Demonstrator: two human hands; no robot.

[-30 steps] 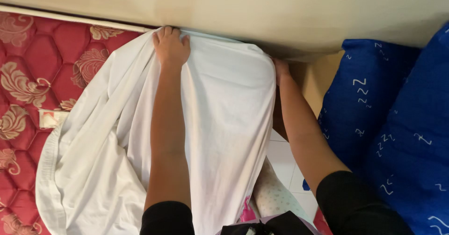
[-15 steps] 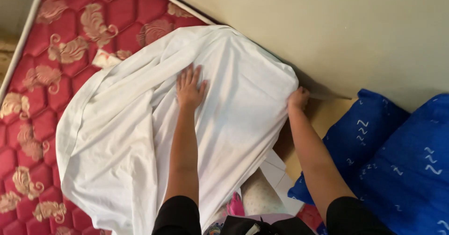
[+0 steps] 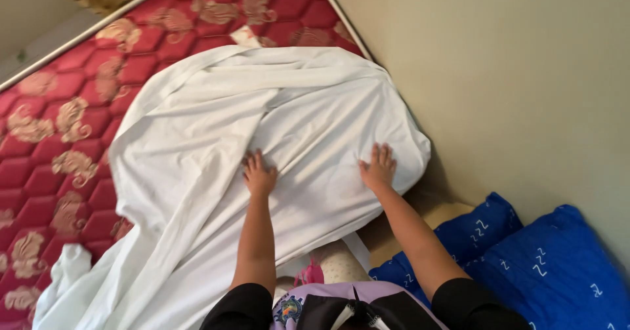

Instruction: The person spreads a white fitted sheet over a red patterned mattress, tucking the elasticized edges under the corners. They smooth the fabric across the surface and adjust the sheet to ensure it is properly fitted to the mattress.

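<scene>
1. No box, bin or basket shows here; the nearest thing to a container is the red quilted mattress with gold floral pattern [image 3: 72, 133], which carries one crumpled white cotton bedsheet [image 3: 262, 126] over its corner against the beige wall [image 3: 512, 87].
2. The left hand [image 3: 260, 174] lies palm down on the sheet near the middle of the frame, fingers spread and flat, gripping nothing.
3. The right hand [image 3: 378, 167] rests open on the sheet too, at about 3 o'clock from the left hand, close to the sheet's bulging edge by the wall; its fingers are splayed and pressing on cloth.
4. The sheet runs from 12 o'clock down to 7 o'clock, where its tail trails off the frame.
5. Count: two hands, one sheet, one mattress, and two blue pillows with small white marks [image 3: 545, 258] at 4 o'clock, lying side by side and touching.
</scene>
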